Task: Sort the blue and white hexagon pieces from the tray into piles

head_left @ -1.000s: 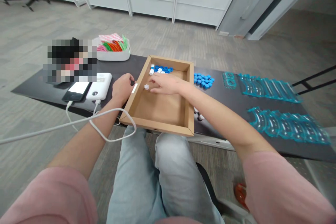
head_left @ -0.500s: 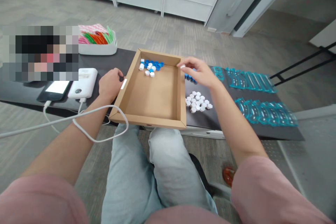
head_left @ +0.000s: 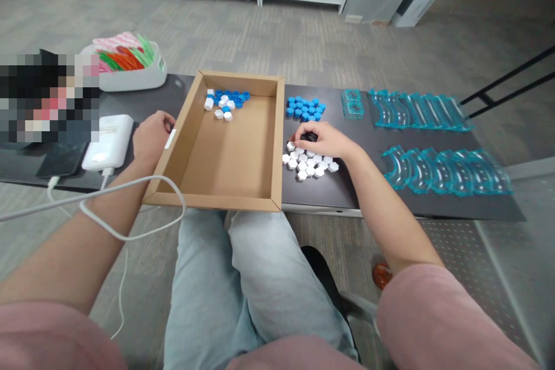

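My right hand (head_left: 323, 140) is over a pile of white hexagonal blocks (head_left: 310, 171) on the table. Thumb and fingers close on one white hexagonal block (head_left: 290, 145) at the pile's upper left edge. Beside the left wall of a shallow cardboard box (head_left: 232, 202), my left hand (head_left: 151, 134) is curled up, with nothing visible in it. White and blue hexagonal blocks (head_left: 225, 102) lie inside the box along its far left part. Just beyond my right hand, blue hexagonal blocks (head_left: 304, 108) are grouped on the table.
Clear teal plastic pieces (head_left: 418, 110) line the right side, with a nearer row (head_left: 448, 172) and a small teal stack (head_left: 352, 105). At left are a white power bank (head_left: 108, 143), a dark phone (head_left: 63, 156) and a white basket (head_left: 134, 78). A white cable (head_left: 130, 238) hangs across my left forearm.
My right hand has moved from above the box's right wall down to the white pile. My left hand stays beside the box. The view has shifted to the right.
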Tool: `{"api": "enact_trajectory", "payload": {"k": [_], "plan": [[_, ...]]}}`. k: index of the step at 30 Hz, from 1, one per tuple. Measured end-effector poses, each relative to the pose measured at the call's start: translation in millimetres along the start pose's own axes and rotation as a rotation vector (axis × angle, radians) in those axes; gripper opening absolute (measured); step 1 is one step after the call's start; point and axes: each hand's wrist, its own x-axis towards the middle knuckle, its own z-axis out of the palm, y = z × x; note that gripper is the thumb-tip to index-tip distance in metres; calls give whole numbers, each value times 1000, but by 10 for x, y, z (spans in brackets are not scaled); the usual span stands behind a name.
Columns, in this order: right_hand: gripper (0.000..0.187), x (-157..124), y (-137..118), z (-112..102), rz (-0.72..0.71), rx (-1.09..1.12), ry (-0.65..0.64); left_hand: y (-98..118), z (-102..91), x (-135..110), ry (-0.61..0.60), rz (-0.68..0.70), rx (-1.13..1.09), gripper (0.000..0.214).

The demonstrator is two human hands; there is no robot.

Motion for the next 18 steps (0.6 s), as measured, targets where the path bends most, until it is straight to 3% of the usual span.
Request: {"api": "enact_trajectory", "payload": {"k": [9,13,16,18], "plan": [[22,-10,88,-15,-146,3,157,38,8,-1,11,-30,16,23],[25,-18,120,1,-154,-4,301,0,11,-15,9,13,-49,16],[28,52,15,0,-168,-7,407,-24,29,-28,20,43,-77,13],[25,214,-156,43,-206,-59,372,-40,60,-23,41,56,-83,13]]}}
